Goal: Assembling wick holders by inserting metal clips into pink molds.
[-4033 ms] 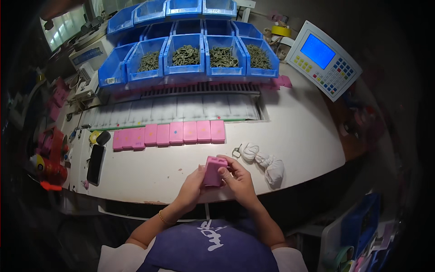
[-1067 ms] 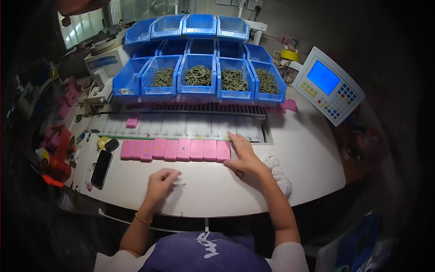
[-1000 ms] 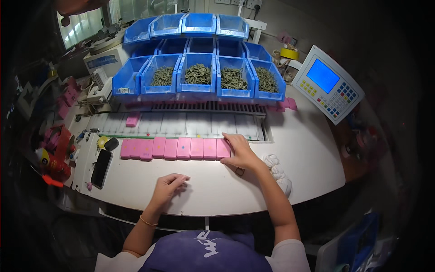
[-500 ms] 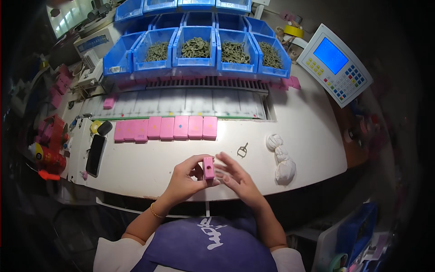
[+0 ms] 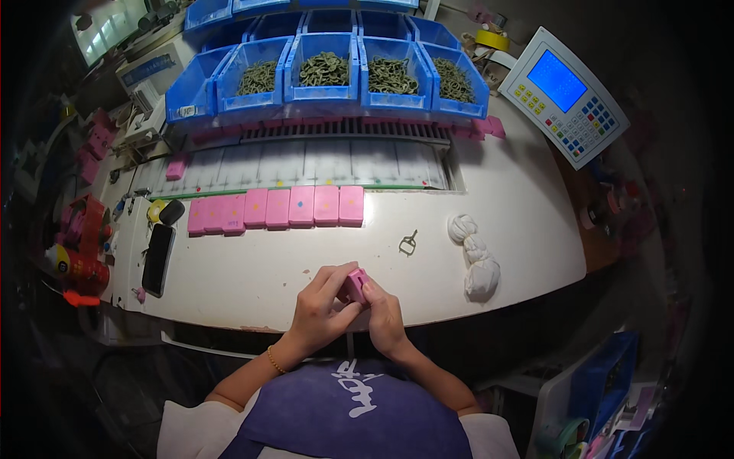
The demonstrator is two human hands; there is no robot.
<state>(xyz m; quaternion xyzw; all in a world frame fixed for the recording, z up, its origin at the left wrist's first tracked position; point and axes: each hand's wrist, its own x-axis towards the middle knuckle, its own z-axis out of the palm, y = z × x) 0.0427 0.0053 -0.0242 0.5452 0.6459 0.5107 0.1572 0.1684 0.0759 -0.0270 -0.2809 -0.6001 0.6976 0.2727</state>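
Close to the table's front edge, a small pink block (image 5: 356, 283), which looks like a rubber mould, is held between both hands. My left hand (image 5: 317, 307) wraps its fingers and thumb around the block's left side. From the right, my right hand (image 5: 386, 320) grips it too, the thumb pressed near a dark slot or hole on its upward face. Beyond the hands lies a flat greenish openwork piece with a stem (image 5: 408, 243). Farther off, several like pink blocks (image 5: 279, 206) stand side by side, some with coloured dots.
A knotted white cloth bundle (image 5: 480, 277) lies to the right, a black phone (image 5: 158, 258) to the left. Blue bins (image 5: 323, 92) holding greenish pieces stand at the back. A keypad panel with a blue screen (image 5: 564, 96) is at the far right. One pink block (image 5: 177, 167) sits apart.
My right hand, open beside the block before, has closed onto it. The block has tilted and both hands have drawn together. The whole view has shifted slightly.
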